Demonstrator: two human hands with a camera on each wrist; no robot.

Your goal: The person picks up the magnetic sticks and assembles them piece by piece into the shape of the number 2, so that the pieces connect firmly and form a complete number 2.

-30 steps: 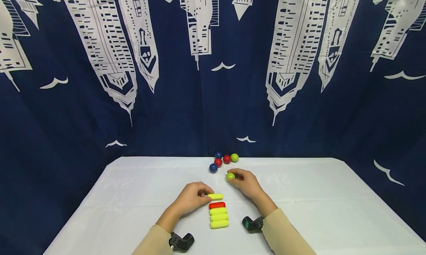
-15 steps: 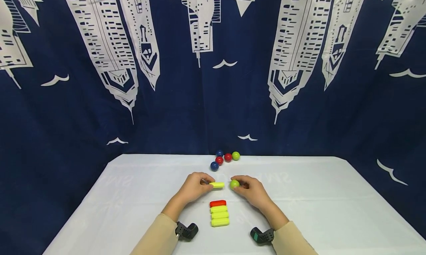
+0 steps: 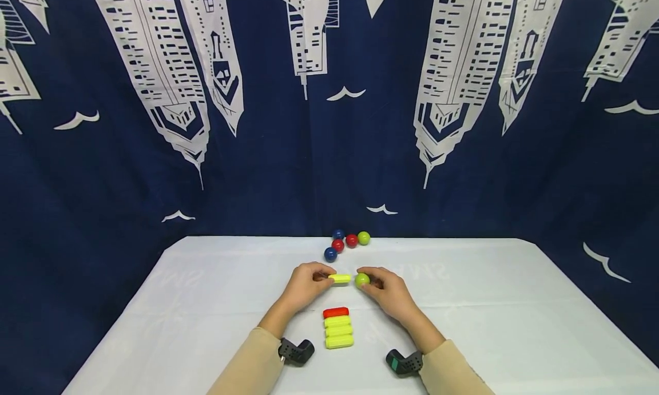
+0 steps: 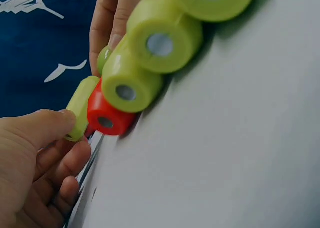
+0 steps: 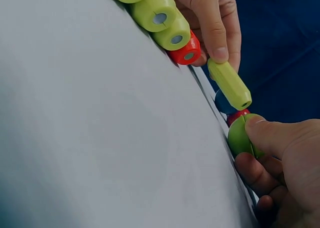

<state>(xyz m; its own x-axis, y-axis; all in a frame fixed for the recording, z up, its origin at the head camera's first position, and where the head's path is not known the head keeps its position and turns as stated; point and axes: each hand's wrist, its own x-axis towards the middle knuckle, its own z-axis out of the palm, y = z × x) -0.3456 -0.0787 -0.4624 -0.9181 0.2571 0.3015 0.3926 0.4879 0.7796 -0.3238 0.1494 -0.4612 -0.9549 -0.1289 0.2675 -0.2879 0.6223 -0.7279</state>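
Note:
My left hand [image 3: 305,286] pinches a yellow-green rod [image 3: 340,279] by its left end, thumb on the near side. Opposite it, my right hand [image 3: 387,291] holds a green ball [image 3: 362,280] between thumb and fingers. A small gap separates the rod's free end from the ball in the head view. In the right wrist view the held rod [image 5: 231,85] shows a small dark spot in its end face, pointing toward the green ball [image 5: 241,137]. Nearer me lies a row of rods side by side: a red rod [image 3: 336,312] at the far end, then yellow-green rods [image 3: 338,331].
Beyond the hands, loose balls sit close together: blue balls [image 3: 330,254], red balls [image 3: 352,240] and a green ball [image 3: 364,238]. They are near the back edge of the white table [image 3: 216,252]. A dark blue printed curtain [image 3: 288,172] hangs behind it.
My left hand has carried the yellow-green rod away from the row, forward and to the right. My right hand has shifted slightly right and nearer with the green ball, bringing both pieces close together.

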